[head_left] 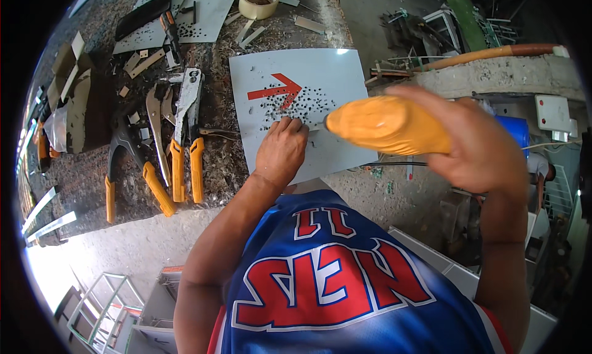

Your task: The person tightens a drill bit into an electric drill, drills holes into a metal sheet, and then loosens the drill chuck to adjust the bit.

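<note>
head view: the right hand (478,141) is clenched around an orange-bodied power drill (388,126), whose long axis runs nearly level from the person's right toward the left, its bit tip meeting a white metal sheet (333,77) just beside the left hand's fingertips (295,125); the left hand (280,150) grips nothing, it lies flat with curled fingers pressing the sheet down at the near edge of the bench (80,175); the left hand is nearer the drilling spot, the drill comes in from the right; the sheet carries a red arrow (276,90) and a cluster of small dark holes (296,104), and it overhangs the bench's near right corner; to the left along the near edge lie yellow-handled snips (185,138) and pliers (132,169); at the far edge sits a roll of tape (259,1) and another perforated sheet (206,12); the bench top is dark, littered with offcuts and shavings; below is concrete floor, with white frames and scrap around.
</note>
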A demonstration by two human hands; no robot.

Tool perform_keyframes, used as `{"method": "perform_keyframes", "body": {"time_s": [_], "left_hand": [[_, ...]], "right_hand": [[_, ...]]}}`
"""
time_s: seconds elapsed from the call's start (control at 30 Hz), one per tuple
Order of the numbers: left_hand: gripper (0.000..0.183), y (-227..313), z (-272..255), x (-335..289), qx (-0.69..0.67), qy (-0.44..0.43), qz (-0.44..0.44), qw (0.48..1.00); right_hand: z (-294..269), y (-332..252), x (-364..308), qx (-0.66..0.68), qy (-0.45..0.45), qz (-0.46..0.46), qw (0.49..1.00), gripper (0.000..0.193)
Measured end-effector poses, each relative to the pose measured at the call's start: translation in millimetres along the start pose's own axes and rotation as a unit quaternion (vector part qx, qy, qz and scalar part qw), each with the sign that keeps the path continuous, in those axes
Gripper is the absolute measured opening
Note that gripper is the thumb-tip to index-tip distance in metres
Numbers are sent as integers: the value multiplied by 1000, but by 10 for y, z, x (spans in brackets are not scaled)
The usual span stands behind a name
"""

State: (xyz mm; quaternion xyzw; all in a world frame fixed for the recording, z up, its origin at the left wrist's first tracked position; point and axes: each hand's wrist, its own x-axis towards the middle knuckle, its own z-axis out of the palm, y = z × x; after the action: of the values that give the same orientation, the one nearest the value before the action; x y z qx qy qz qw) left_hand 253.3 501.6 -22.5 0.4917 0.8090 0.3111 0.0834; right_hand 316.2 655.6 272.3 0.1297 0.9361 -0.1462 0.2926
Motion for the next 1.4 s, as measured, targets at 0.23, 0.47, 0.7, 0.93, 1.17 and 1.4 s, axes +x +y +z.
{"method": "perform_keyframes", "body": {"time_s": [0.23,0.47,0.7,0.93,1.17,1.4], "left_hand": [[25,-29,-475,258,98,-22,58,993],[18,-115,-413,295,-48,93,-113,988],[14,31,-204,257,-12,26,-91,995],[11,-97,-134,222,6,-5,-19,1000],[12,-175,-85,192,13,-25,-20,999],[10,-156,-73,203,-11,-10,-15,1000]], "right_hand": [[89,652,-588,171,240,-17,955,72],[514,1235,-704,335,230,-14,914,69],[595,1352,-738,362,198,-6,911,71],[513,1078,-636,311,146,-20,939,77],[441,719,-345,206,95,-51,973,77],[391,485,-158,175,81,-72,979,77]]}}
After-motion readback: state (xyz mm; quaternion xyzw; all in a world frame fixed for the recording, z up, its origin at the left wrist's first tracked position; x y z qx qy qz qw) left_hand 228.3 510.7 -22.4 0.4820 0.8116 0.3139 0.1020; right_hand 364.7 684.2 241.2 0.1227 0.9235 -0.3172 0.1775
